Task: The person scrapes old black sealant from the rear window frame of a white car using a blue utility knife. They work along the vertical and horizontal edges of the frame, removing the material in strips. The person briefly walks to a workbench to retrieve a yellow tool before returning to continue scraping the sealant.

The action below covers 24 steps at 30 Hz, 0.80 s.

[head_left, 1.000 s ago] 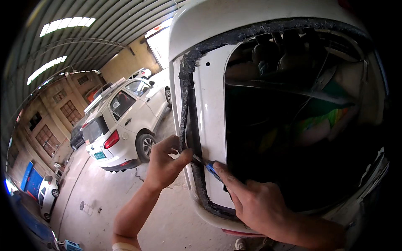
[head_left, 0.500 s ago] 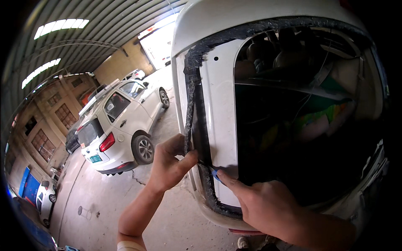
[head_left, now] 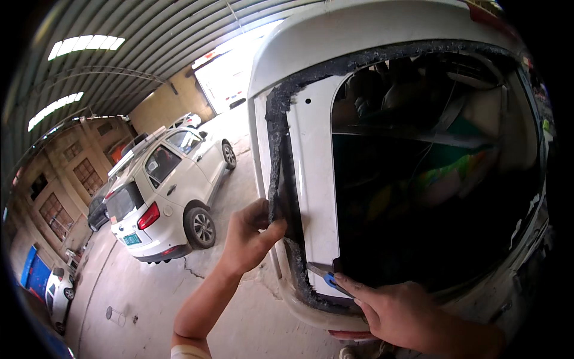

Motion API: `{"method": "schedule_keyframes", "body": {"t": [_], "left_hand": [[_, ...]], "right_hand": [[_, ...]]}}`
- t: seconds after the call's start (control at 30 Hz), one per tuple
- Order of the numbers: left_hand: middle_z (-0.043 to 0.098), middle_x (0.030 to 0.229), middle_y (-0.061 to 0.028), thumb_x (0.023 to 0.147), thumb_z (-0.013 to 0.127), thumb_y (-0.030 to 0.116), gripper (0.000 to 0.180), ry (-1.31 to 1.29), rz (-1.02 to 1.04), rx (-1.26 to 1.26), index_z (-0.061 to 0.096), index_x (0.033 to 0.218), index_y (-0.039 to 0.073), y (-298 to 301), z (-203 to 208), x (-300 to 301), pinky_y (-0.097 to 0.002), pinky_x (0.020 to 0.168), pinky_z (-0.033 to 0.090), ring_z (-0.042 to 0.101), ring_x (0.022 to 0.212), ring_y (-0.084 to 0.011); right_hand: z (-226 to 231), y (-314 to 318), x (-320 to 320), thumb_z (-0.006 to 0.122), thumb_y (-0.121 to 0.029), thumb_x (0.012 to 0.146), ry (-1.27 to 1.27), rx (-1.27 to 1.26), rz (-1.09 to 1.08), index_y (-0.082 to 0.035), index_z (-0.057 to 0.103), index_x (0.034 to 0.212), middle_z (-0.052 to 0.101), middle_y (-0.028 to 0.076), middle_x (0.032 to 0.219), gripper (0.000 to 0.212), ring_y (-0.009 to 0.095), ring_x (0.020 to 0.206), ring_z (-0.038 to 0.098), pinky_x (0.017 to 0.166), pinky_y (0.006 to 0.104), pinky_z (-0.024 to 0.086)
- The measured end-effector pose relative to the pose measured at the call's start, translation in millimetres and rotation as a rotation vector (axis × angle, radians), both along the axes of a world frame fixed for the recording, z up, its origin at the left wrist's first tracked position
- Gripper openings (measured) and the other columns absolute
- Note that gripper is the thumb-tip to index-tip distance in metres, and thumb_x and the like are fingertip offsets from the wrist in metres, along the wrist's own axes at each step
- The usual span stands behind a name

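Black strip pinched in left grip, running beyond it, blue knife clasped in right grip

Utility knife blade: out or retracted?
Out. A slim grey blade projects from the front of the blue utility knife in the person's right hand, beyond the fingertips.

right hand grips a knife, apparently.

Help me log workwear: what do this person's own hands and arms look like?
The left hand and right hand are ungloved, with no watch showing. The left forearm is bare up to a pale sleeve edge near the elbow; the right forearm is also bare, with no sleeve in view.
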<state>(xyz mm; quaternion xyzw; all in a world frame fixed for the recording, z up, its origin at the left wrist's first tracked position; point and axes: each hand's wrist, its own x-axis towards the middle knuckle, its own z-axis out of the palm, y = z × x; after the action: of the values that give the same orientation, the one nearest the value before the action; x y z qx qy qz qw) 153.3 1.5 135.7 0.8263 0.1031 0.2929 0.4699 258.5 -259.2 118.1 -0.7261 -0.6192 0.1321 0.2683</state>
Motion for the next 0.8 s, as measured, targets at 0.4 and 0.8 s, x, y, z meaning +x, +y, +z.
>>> {"method": "schedule_keyframes", "body": {"t": [0.4, 0.8], "left_hand": [[0.059, 0.072, 0.0043, 0.077, 0.063, 0.005, 0.004, -0.122, -0.028, -0.056, 0.06, 0.078, 0.002, 9, -12, 3, -0.0208, 0.061, 0.039, 0.05, 0.069, -0.003], [0.059, 0.075, 0.0015, 0.077, 0.061, 0.0, 0.003, -0.101, -0.086, -0.167, 0.059, 0.079, 0.0, 3, -6, 1, -0.0224, 0.064, 0.042, 0.051, 0.071, -0.0048]], "right_hand": [[-7, 48, 1, 0.052, -0.005, 0.087, -0.112, 0.187, -0.045, -0.007, 0.039, 0.14, 0.061, 0.014, 0.059, 0.055, 0.023, 0.046, 0.06, 0.045, 0.0333, 0.049], [-6, 12, -9, 0.055, -0.008, 0.088, 0.006, 0.0, -0.098, -0.013, 0.041, 0.14, 0.066, 0.018, 0.072, 0.054, 0.03, 0.055, 0.065, 0.053, 0.0371, 0.054]]}}
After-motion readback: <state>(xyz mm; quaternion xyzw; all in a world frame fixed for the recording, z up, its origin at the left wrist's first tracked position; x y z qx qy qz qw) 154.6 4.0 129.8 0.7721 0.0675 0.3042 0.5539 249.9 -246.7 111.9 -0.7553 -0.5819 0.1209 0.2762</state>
